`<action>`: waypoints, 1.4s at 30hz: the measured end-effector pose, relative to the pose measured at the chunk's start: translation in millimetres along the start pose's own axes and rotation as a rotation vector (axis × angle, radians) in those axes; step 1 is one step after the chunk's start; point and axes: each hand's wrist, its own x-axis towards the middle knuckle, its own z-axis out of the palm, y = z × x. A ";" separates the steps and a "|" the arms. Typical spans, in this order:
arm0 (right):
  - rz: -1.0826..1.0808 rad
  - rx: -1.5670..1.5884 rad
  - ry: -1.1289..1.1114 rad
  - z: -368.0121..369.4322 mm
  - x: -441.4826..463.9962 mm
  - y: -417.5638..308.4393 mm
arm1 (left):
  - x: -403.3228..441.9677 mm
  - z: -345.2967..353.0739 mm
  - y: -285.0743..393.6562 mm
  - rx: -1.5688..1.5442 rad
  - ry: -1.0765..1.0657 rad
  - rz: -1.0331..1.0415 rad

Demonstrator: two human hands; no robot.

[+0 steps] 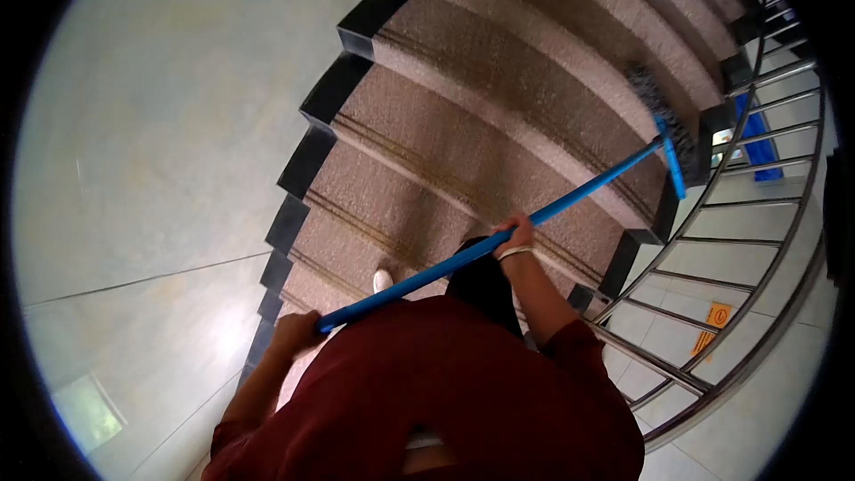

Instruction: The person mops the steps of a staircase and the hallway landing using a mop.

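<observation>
A person's left hand point(298, 334) wraps the near end of a blue-handled mop point(579, 190) and the right hand point(518, 236) its shaft on a carpeted staircase point(445, 138); swung wide, the mop head point(681, 135) could snag the metal railing point(748, 205). The long axis runs diagonally, head pointing away, rightward.

The head camera looks forward and down (from close above) over stairs point(499, 98).

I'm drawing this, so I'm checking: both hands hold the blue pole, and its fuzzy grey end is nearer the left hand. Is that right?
Not quite: the head view shows the fuzzy grey end nearer the right hand, not the left hand. Both hands do hold the blue pole.
</observation>
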 end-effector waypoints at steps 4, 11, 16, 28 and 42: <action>0.174 -0.039 -0.021 17.9 -22.6 91.5 | -53.4 6.3 -74.4 0.062 0.073 -0.184; 0.413 -0.282 0.065 56.3 -90.6 235.9 | -189.0 40.8 -139.7 -0.001 0.278 -0.477; 0.491 -0.460 0.030 93.8 -124.7 274.9 | -243.4 89.9 -121.4 -0.091 0.386 -0.653; 0.268 -0.617 -0.224 204.4 -20.9 264.6 | -155.3 110.2 -38.9 -1.652 0.736 -0.452; 0.404 -0.338 -0.550 125.2 -79.9 230.1 | -199.8 18.1 -77.8 -0.802 0.508 -0.215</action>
